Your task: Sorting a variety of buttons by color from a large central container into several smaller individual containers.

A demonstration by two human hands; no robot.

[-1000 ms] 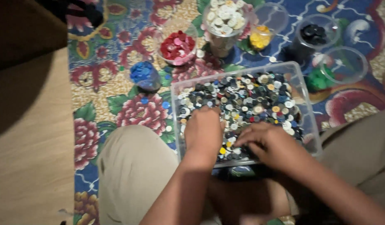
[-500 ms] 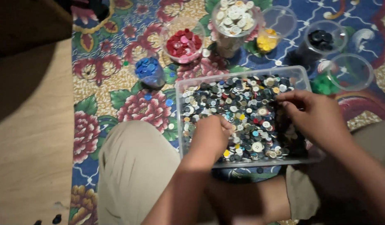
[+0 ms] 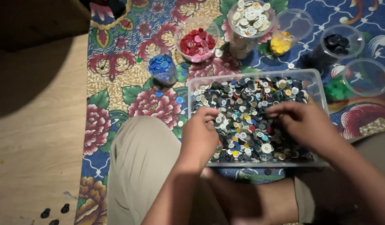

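A clear plastic tray (image 3: 318, 85) full of mixed coloured buttons (image 3: 246, 104) sits on a floral mat in front of my knees. My left hand (image 3: 199, 135) rests at the tray's near left edge, fingers curled over the buttons. Over the right half of the tray, my right hand (image 3: 303, 123) lies palm down with its fingertips in the buttons. Whether either hand pinches a button is hidden by the fingers.
Behind the tray stand clear cups of sorted buttons: blue (image 3: 161, 66), red (image 3: 196, 41), white (image 3: 250, 18), yellow (image 3: 284, 39), black (image 3: 336, 41), green (image 3: 338, 88). Loose blue buttons (image 3: 179, 100) lie on the mat. Wooden floor (image 3: 34, 125) is at the left.
My right hand moved from the tray's near edge up toward the far right side, then back to the middle right. The left hand stayed at the near left edge.
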